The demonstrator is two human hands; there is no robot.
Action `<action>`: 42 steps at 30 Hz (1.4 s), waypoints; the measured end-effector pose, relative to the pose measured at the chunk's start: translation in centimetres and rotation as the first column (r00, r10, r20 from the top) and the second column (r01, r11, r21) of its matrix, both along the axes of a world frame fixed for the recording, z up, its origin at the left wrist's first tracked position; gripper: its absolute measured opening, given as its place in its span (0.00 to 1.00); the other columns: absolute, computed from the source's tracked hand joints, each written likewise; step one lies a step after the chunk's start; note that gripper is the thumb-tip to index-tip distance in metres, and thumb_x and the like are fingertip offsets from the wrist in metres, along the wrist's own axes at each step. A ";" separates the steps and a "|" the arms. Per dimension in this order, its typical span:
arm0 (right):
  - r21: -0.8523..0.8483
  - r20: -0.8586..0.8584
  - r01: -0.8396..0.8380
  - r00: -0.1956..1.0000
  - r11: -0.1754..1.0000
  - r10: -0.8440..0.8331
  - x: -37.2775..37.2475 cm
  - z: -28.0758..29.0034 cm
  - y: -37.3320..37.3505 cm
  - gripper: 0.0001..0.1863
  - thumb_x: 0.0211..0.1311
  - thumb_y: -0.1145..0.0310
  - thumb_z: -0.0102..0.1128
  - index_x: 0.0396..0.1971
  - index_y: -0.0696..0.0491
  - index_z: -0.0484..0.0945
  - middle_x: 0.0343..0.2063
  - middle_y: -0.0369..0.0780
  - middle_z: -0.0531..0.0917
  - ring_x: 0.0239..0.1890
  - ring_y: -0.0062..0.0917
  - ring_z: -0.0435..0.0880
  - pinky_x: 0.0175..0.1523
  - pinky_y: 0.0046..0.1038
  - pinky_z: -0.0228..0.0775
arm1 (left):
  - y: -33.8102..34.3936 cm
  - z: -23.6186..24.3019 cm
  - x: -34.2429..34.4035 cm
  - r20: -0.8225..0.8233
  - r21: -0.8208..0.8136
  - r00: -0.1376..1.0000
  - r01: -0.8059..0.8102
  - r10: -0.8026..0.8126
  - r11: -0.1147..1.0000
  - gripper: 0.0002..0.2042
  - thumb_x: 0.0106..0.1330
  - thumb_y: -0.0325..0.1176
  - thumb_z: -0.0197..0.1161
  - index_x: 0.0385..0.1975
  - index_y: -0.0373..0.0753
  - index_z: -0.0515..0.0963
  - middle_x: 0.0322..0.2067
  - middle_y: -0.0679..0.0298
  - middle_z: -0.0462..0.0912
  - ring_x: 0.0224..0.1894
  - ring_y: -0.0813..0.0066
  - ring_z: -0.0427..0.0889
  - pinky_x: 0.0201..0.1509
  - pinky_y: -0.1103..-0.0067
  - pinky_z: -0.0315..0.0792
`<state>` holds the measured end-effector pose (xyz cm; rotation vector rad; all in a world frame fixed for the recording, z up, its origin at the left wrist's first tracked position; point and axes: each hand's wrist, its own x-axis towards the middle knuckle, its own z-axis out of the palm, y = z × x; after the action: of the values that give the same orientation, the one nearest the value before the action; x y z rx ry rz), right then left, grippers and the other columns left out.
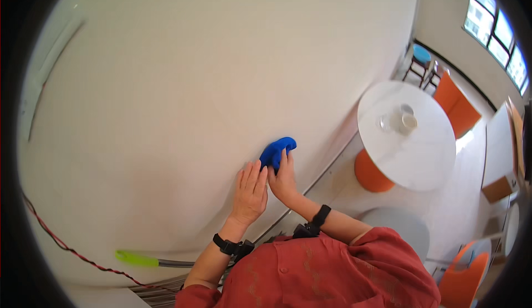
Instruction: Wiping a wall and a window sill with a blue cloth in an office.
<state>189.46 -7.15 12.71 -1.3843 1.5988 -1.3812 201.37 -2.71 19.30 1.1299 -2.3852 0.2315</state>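
Observation:
A crumpled blue cloth [275, 151] is against a large pale wall or board [210, 75] in front of me. My right hand [283, 178] grips the cloth with its fingertips pressing into it. My left hand [250, 191] lies on the pale surface just left of it, fingers stretched out, the tips at the cloth's lower left edge. Black straps with small devices are on both my wrists.
At right stand a round white table [406, 158] with cups [409, 121], orange chairs [455, 106], a blue stool [421, 54] and boards with a cardboard box [499, 188]. A red-black cable [72, 250] and a green-handled pole [137, 257] are at lower left.

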 end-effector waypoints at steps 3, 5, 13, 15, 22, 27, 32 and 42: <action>-0.393 -0.319 -0.065 0.945 0.917 -0.069 -1.2 4.0 0.3 0.34 0.50 0.74 0.57 0.60 0.63 0.61 0.61 0.64 0.55 0.57 0.59 0.64 0.57 0.45 0.65 | -0.4 1.8 -0.8 -0.129 -0.206 0.989 -0.092 0.067 0.974 0.29 0.56 0.27 0.60 0.60 0.33 0.63 0.63 0.47 0.60 0.66 0.46 0.58 0.66 0.55 0.54; -0.540 -0.405 -0.164 0.911 0.826 -0.084 -1.5 6.5 0.4 0.31 0.48 0.74 0.58 0.57 0.60 0.68 0.63 0.62 0.54 0.61 0.56 0.62 0.60 0.45 0.63 | -0.6 3.0 -1.0 -0.197 -0.278 0.975 -0.154 0.101 0.948 0.28 0.57 0.29 0.61 0.60 0.33 0.64 0.63 0.46 0.60 0.65 0.44 0.58 0.66 0.54 0.54; -0.747 -0.586 -0.481 0.803 0.458 -0.112 -1.1 10.8 -2.2 0.18 0.57 0.64 0.53 0.49 0.44 0.79 0.62 0.48 0.67 0.63 0.46 0.65 0.56 0.45 0.62 | -0.8 6.4 -0.8 -0.300 -0.453 0.949 -0.230 0.096 0.861 0.24 0.63 0.41 0.57 0.58 0.36 0.68 0.63 0.42 0.59 0.66 0.41 0.56 0.66 0.52 0.51; -0.733 -0.626 -0.557 0.776 0.391 -0.069 -1.4 12.1 -2.6 0.18 0.57 0.64 0.53 0.48 0.44 0.80 0.61 0.48 0.67 0.63 0.45 0.65 0.56 0.44 0.62 | -0.5 6.7 -0.3 -0.291 -0.478 0.946 -0.272 0.141 0.835 0.24 0.64 0.42 0.56 0.58 0.37 0.69 0.63 0.44 0.60 0.67 0.43 0.55 0.67 0.53 0.50; -0.707 -0.690 -0.685 0.723 0.174 0.045 -1.6 16.6 -2.2 0.17 0.50 0.73 0.59 0.43 0.50 0.81 0.58 0.47 0.71 0.62 0.44 0.68 0.60 0.44 0.60 | 0.9 7.3 -0.3 -0.392 -0.549 0.871 -0.481 0.297 0.684 0.30 0.58 0.46 0.62 0.59 0.37 0.67 0.63 0.51 0.63 0.67 0.51 0.57 0.69 0.57 0.49; -0.674 -0.726 -0.739 0.666 0.016 0.174 -1.6 19.7 -1.7 0.19 0.51 0.77 0.57 0.46 0.53 0.79 0.59 0.45 0.71 0.62 0.42 0.68 0.60 0.43 0.62 | 2.0 8.4 -1.1 -0.458 -0.586 0.808 -0.588 0.370 0.558 0.35 0.57 0.45 0.63 0.62 0.36 0.61 0.64 0.47 0.60 0.67 0.46 0.55 0.68 0.56 0.50; -0.431 -0.885 -0.898 0.402 -0.087 0.234 -1.7 23.9 -0.1 0.24 0.53 0.79 0.54 0.54 0.56 0.73 0.63 0.45 0.64 0.65 0.41 0.64 0.60 0.46 0.64 | 3.7 9.3 -1.4 -0.580 -0.524 0.707 -0.705 0.405 0.478 0.38 0.56 0.42 0.63 0.65 0.34 0.54 0.65 0.42 0.54 0.67 0.40 0.54 0.67 0.53 0.50; -0.379 -0.915 -0.847 0.285 -0.372 0.286 5.5 26.5 1.3 0.24 0.51 0.79 0.55 0.52 0.61 0.72 0.62 0.53 0.62 0.62 0.45 0.66 0.60 0.39 0.65 | 6.0 10.4 2.4 -0.747 -0.413 0.540 -0.834 0.389 0.365 0.33 0.59 0.29 0.58 0.64 0.30 0.54 0.66 0.37 0.49 0.67 0.35 0.50 0.68 0.54 0.49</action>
<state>194.94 -5.84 39.21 -2.8774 -0.7366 -1.1179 203.77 3.27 29.67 1.3876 -0.9793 0.9428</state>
